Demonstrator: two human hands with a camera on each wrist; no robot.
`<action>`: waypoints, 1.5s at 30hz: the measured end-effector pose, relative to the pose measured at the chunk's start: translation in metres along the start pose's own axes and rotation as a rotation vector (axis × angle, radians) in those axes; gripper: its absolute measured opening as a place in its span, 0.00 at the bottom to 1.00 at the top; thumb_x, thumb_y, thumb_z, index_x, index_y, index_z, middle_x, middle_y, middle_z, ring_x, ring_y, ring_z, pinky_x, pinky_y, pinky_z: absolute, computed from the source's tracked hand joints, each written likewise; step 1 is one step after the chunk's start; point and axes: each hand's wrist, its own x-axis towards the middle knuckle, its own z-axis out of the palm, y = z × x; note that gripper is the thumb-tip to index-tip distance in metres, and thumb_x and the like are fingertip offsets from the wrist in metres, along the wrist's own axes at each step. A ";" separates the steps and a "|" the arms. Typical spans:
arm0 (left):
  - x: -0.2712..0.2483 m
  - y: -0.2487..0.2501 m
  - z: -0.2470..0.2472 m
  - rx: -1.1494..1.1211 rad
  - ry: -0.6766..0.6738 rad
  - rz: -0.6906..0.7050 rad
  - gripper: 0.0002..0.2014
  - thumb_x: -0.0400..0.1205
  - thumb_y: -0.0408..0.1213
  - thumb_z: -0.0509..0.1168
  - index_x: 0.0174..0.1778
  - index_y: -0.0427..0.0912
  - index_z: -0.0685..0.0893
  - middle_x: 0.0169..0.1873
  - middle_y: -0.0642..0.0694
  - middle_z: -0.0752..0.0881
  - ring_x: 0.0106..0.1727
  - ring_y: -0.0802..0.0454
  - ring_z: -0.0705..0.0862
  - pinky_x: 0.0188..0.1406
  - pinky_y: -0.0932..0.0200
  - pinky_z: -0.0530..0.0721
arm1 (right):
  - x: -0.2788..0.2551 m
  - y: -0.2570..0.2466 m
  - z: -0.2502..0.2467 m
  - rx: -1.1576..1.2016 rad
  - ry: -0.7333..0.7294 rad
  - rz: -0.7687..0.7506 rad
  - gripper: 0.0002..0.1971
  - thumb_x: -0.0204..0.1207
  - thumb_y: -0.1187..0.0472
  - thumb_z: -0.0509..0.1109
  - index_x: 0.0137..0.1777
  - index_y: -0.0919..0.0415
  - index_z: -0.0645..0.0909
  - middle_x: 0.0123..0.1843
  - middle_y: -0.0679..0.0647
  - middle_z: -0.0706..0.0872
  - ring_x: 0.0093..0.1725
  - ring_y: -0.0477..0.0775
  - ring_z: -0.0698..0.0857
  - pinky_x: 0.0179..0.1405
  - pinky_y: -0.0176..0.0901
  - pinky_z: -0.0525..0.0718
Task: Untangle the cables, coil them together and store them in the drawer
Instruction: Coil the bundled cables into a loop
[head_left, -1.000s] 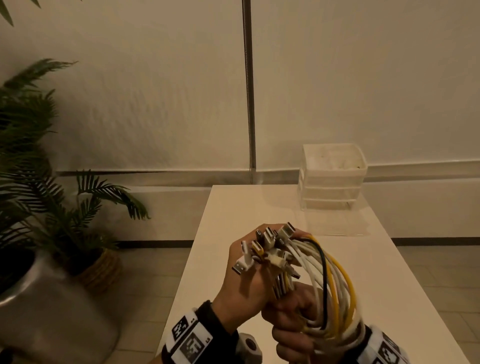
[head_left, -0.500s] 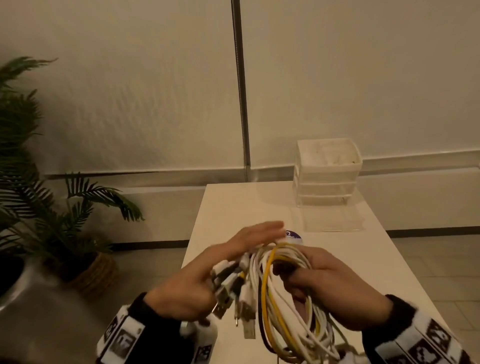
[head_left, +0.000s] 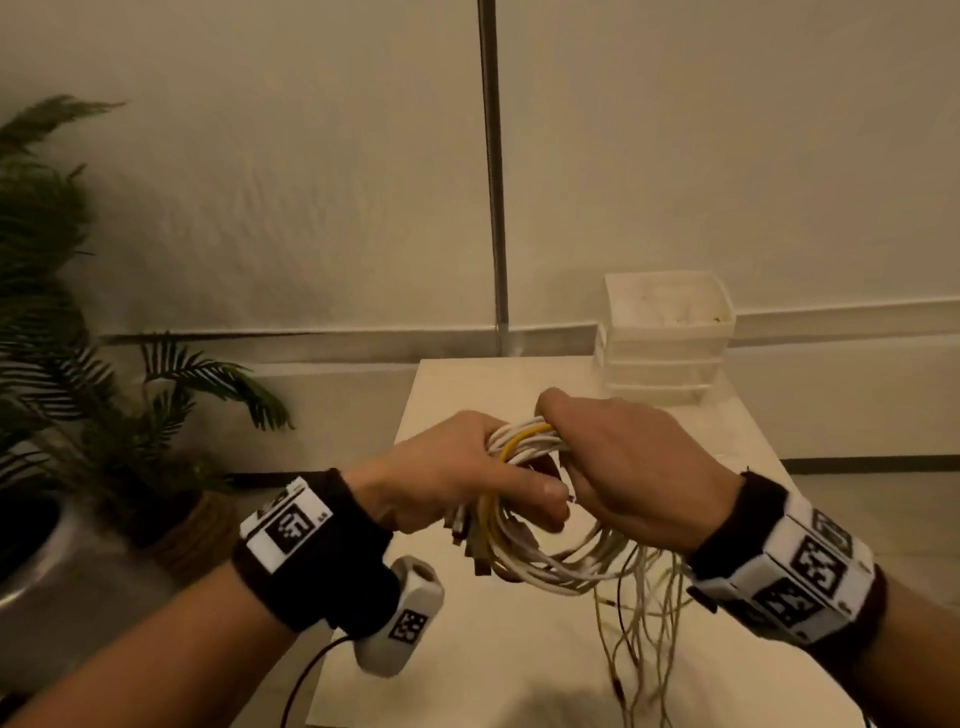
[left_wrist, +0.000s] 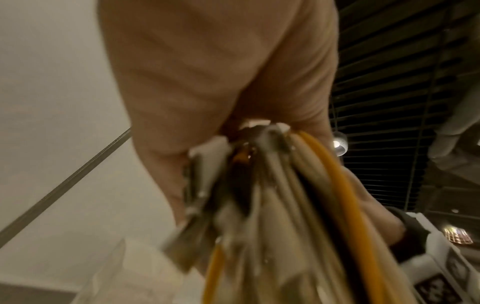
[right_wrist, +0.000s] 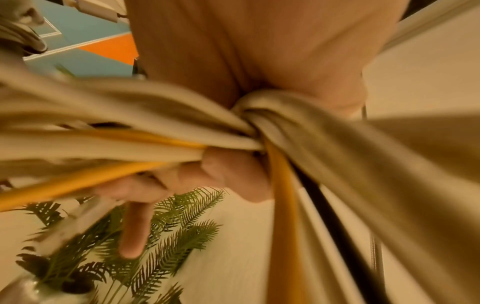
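Observation:
A bundle of white, yellow and black cables (head_left: 524, 441) hangs in a coil between both hands above the white table (head_left: 467, 649). My left hand (head_left: 457, 473) grips the coil's left side, thumb across it, with the plug ends (left_wrist: 192, 205) pointing down from its fist. My right hand (head_left: 618, 457) is curled round the top right of the coil (right_wrist: 249, 127). Loose thin cable ends (head_left: 644, 639) dangle below, blurred. The white drawer unit (head_left: 667, 338) with stacked drawers stands at the table's far right, all drawers looking shut.
A potted palm (head_left: 104, 415) in a woven basket stands on the floor left of the table. A metal pot (head_left: 47, 571) sits at the lower left. A metal pole (head_left: 493, 208) runs up the wall behind the table.
The left hand, flat and open half a second ago, has closed round the coil. The right hand has shifted its grip up over the top. The bundle has risen and turned, with loose ends swinging.

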 end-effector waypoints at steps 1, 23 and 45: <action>0.002 0.006 -0.006 -0.013 0.007 -0.002 0.13 0.74 0.31 0.76 0.53 0.32 0.86 0.49 0.27 0.89 0.52 0.31 0.89 0.52 0.40 0.89 | 0.004 0.001 -0.003 -0.040 0.001 0.000 0.10 0.77 0.59 0.58 0.47 0.48 0.57 0.38 0.47 0.76 0.34 0.57 0.75 0.26 0.44 0.63; 0.030 0.032 0.008 -0.083 0.706 0.456 0.06 0.71 0.28 0.67 0.40 0.28 0.82 0.18 0.51 0.68 0.15 0.56 0.65 0.19 0.61 0.72 | 0.016 0.018 -0.006 1.156 0.221 0.369 0.03 0.77 0.64 0.71 0.43 0.61 0.85 0.30 0.60 0.86 0.32 0.60 0.88 0.37 0.52 0.85; 0.015 0.015 0.015 -0.141 0.775 0.637 0.03 0.73 0.28 0.69 0.39 0.35 0.81 0.18 0.51 0.73 0.16 0.54 0.67 0.18 0.59 0.73 | 0.002 0.006 -0.001 1.545 0.095 0.529 0.08 0.81 0.61 0.65 0.43 0.65 0.81 0.36 0.61 0.82 0.35 0.55 0.87 0.27 0.43 0.84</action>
